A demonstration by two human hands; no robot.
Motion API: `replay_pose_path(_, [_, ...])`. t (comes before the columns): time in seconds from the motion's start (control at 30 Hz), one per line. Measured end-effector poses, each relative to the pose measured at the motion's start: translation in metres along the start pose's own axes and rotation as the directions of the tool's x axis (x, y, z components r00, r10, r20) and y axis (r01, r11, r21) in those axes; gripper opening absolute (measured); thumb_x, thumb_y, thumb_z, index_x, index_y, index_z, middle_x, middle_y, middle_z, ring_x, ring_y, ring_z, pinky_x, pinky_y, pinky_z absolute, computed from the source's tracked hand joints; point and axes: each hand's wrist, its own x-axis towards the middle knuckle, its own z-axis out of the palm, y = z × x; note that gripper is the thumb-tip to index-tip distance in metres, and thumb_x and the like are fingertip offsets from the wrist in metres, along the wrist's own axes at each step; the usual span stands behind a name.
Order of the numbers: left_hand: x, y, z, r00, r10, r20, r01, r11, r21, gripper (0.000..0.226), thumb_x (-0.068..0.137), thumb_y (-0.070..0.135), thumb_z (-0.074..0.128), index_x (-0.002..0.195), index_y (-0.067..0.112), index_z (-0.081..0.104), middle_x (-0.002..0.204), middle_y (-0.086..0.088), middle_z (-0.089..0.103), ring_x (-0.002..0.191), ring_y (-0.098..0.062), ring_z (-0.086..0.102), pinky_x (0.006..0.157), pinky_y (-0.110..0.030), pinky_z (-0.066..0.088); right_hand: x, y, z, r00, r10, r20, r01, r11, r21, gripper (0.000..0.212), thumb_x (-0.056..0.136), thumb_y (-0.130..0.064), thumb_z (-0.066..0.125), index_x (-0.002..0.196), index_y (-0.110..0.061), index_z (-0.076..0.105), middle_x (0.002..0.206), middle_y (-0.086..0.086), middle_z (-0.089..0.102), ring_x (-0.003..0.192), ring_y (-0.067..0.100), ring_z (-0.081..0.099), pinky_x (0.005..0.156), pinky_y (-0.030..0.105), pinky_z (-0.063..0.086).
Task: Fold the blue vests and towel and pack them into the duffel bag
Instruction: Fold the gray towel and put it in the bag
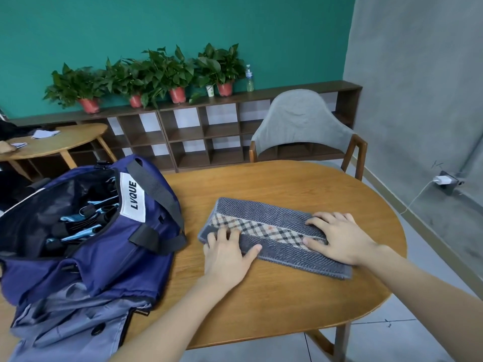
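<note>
A grey towel (266,212) with a plaid stripe lies folded into a long band on the wooden table (274,304). My left hand (226,253) rests flat on its left end, fingers spread. My right hand (337,237) presses flat on its right part. To the left stands the navy duffel bag (109,254), its top open, with blue and black folded fabric (78,220) inside. A grey-blue garment with buttons (70,327) lies partly under the bag at the table's near left.
A grey padded chair (303,126) stands behind the table. A low shelf unit (198,137) with several potted plants runs along the green wall. A second wooden table (55,142) is at the far left. A charger (441,181) is plugged in at the right wall.
</note>
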Motion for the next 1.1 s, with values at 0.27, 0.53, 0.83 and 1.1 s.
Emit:
replay_pose_path(0.27, [0.055,-0.009,-0.004,0.979,0.091,-0.183,-0.114,0.986,-0.12,0.044,0.102,0.033,0.053,0.145,0.02,0.051,0.152,-0.008,0.044,0.138,-0.029,0.037,0.12,-0.042,0.026,-0.032,-0.031,-0.024,0.991,-0.127,0.038,0.109,0.944,0.312,0.055,0.089,-0.077,0.038,0.108,-0.037,0.071,0.087,-0.018,0.061,0.08,0.003,0.058,0.071,0.023,0.049])
replay_pose_path(0.53, [0.015,0.004,0.013,0.982,0.177,0.067,-0.139,0.913,-0.385,0.056,0.098,0.06,0.049,0.148,0.035,0.046,0.165,0.001,0.025,0.153,-0.023,0.019,0.123,-0.049,0.022,-0.032,-0.049,0.011,0.996,-0.081,-0.046,0.093,0.912,0.4,0.059,0.094,-0.066,0.049,0.142,-0.032,0.053,0.145,-0.016,0.042,0.137,0.002,0.027,0.116,0.026,0.025])
replay_pose_path(0.83, [-0.048,-0.017,0.022,0.904,0.365,-0.221,-0.427,0.759,-0.492,0.03,0.096,0.039,0.066,0.123,0.03,0.071,0.147,0.008,0.052,0.145,-0.005,0.034,0.121,-0.03,0.029,-0.089,-0.062,0.027,0.974,-0.035,-0.222,0.148,0.843,0.517,0.053,0.092,-0.07,0.047,0.129,-0.036,0.065,0.144,-0.029,0.044,0.142,-0.005,0.029,0.116,0.016,0.022])
replay_pose_path(1.1, [-0.091,-0.024,0.02,0.909,0.397,-0.125,-0.408,0.789,-0.459,0.041,0.1,0.054,0.044,0.127,0.036,0.069,0.142,0.008,0.059,0.137,-0.002,0.043,0.118,-0.027,0.031,-0.127,-0.073,0.03,0.978,-0.051,-0.201,0.151,0.838,0.524,0.075,0.077,-0.083,0.058,0.137,-0.038,0.059,0.142,-0.033,0.044,0.14,-0.016,0.028,0.116,0.014,0.02])
